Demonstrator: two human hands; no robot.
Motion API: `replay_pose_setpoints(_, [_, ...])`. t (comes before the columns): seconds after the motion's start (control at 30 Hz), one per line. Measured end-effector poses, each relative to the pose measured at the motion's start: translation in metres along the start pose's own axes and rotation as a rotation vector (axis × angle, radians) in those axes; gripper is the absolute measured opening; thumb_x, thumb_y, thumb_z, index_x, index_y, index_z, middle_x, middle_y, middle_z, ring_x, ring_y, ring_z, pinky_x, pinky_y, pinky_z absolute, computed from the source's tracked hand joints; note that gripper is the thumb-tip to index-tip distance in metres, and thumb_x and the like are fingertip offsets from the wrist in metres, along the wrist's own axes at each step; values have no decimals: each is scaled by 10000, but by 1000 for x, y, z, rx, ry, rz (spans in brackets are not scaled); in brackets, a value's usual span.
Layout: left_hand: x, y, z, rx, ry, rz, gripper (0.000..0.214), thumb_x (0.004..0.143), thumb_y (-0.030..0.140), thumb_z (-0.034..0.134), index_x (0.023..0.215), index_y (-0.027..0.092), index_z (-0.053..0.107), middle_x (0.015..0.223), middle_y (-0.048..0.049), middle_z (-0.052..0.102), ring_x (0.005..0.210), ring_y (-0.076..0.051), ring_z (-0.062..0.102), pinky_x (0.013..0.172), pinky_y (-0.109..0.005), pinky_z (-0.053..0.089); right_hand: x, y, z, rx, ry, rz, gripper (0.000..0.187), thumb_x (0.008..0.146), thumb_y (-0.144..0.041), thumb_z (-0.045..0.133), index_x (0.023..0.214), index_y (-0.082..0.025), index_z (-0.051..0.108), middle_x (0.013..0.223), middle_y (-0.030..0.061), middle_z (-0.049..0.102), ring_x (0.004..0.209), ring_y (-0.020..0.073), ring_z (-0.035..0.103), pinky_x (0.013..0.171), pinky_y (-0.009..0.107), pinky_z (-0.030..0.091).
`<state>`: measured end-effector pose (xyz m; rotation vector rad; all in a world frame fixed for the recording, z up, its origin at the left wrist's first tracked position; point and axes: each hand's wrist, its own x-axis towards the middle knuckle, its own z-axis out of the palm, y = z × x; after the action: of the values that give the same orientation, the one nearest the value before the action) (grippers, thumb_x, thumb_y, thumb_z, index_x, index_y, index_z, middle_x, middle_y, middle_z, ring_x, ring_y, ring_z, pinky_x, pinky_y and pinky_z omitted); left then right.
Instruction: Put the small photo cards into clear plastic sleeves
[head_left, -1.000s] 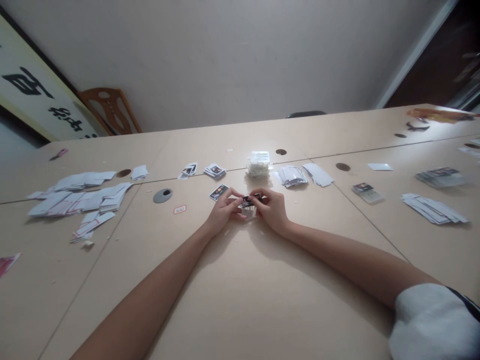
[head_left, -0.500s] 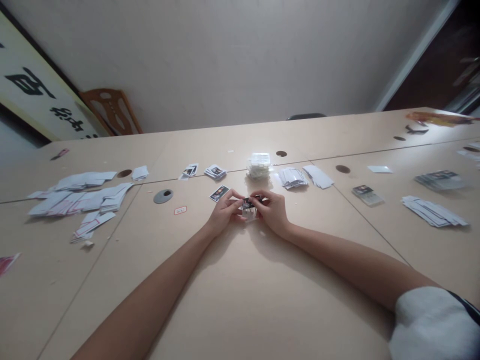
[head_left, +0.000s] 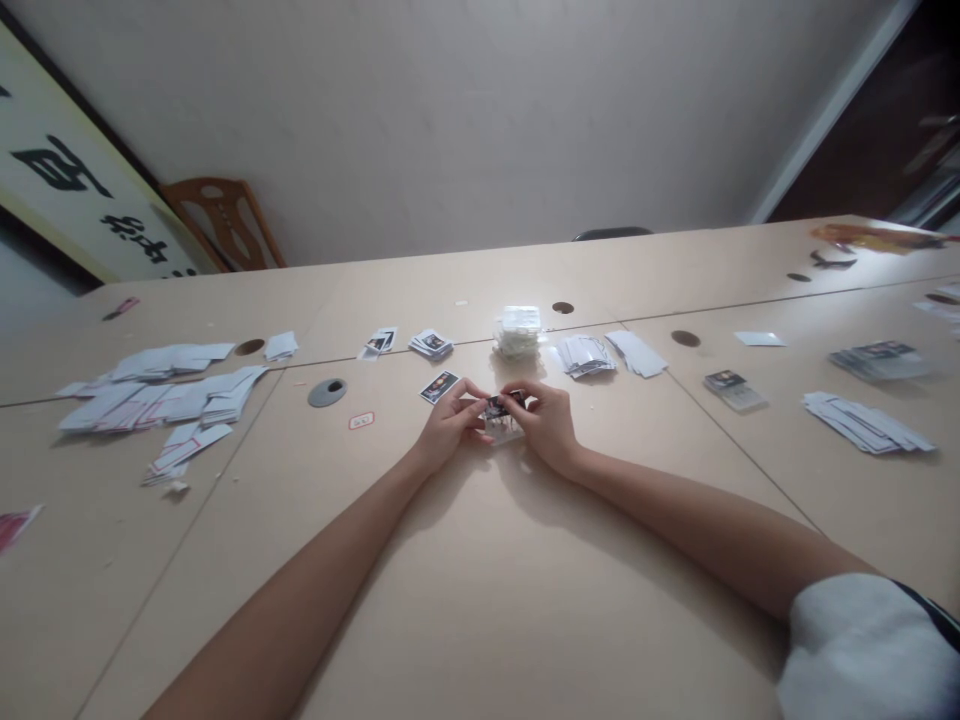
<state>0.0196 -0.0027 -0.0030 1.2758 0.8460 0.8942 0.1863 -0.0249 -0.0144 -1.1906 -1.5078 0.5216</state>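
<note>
My left hand (head_left: pixel 448 428) and my right hand (head_left: pixel 546 425) meet over the middle of the light wooden table (head_left: pixel 480 580). Both pinch a small dark photo card (head_left: pixel 498 406) with a clear sleeve (head_left: pixel 501 428) hanging under it. The fingers of each hand are curled and pressed onto the card's ends. A single photo card (head_left: pixel 439 386) lies face up just left of my left hand. A stack of clear sleeves (head_left: pixel 518 331) stands just beyond my hands.
White cards lie scattered at the left (head_left: pixel 161 395). Small card piles (head_left: pixel 430 342) and white stacks (head_left: pixel 587 353) sit at the back. More card stacks (head_left: pixel 866 421) lie at the right. A grey cable cap (head_left: pixel 326 392) and a wooden chair (head_left: pixel 225 222) are at the left.
Both hands stay in the same spot on the card; the clear sleeve has shifted slightly under the fingers.
</note>
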Motion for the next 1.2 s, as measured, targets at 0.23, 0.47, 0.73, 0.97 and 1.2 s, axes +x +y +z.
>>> replay_pose_setpoints(0.23, [0,-1,0,-3,-9,11,374,735,446,725,866,182,494,797,1,647,588,-107,617,551,-269,576,0,0,-1,-89,-8,-18,126,838,-290,616,810,-199,698,704,12,692,572,125,572,552,235,416])
replay_pose_setpoints(0.47, [0,-2,0,10,17,20,414,731,459,730,948,194,496,703,26,599,559,-104,594,548,-273,577,0,-2,-2,-97,-15,-21,127,844,-295,610,830,-201,694,706,13,693,550,123,559,537,233,406])
replay_pose_setpoints(0.73, [0,-2,0,7,22,13,407,725,458,731,899,185,484,732,18,615,570,-95,594,542,-248,568,1,2,-1,-115,-11,-3,174,872,-285,541,872,-199,693,721,12,703,477,115,519,516,236,393])
replay_pose_setpoints(0.97, [1,-3,0,9,46,6,400,724,452,733,884,184,482,726,30,588,563,-83,564,560,-284,587,4,1,-6,-281,-64,-102,180,883,-245,516,898,-206,691,724,14,697,534,132,555,558,239,384])
replay_pose_setpoints(1.2, [1,-2,1,1,55,7,408,713,455,739,874,183,480,716,23,598,537,-86,558,556,-298,586,5,-2,-9,-431,-77,-207,197,906,-254,498,904,-205,689,710,17,690,548,131,557,575,240,360])
